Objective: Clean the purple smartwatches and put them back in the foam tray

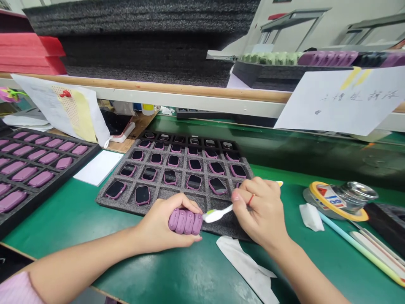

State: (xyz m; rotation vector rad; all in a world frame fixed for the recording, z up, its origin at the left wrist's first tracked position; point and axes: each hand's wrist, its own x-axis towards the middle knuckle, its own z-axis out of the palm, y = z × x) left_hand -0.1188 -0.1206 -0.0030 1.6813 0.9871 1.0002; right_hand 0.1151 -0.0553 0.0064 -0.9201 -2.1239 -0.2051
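Note:
My left hand (pixel 167 223) is closed around several purple watch cases (pixel 185 221), stacked side by side with their edges toward me. In my right hand (pixel 261 207) is a white toothbrush (pixel 218 214), gripped by its handle. Its head is at the right end of the stacked cases; whether the bristles touch them I cannot tell. Just behind both hands lies a grey foam tray (pixel 126 204), whose compartments hold purple watch cases with dark screens (pixel 143 195). Some front compartments hold nothing, and part of the tray is hidden by my hands.
At left, another foam tray (pixel 91 153) holds purple cases. A crumpled white cloth (pixel 247 266) lies in front of my right hand. Farther right stand a glass jar (pixel 357 196), a tape roll (pixel 318 185) and pens (pixel 363 249). A shelf edge (pixel 177 90) with paper notes crosses behind.

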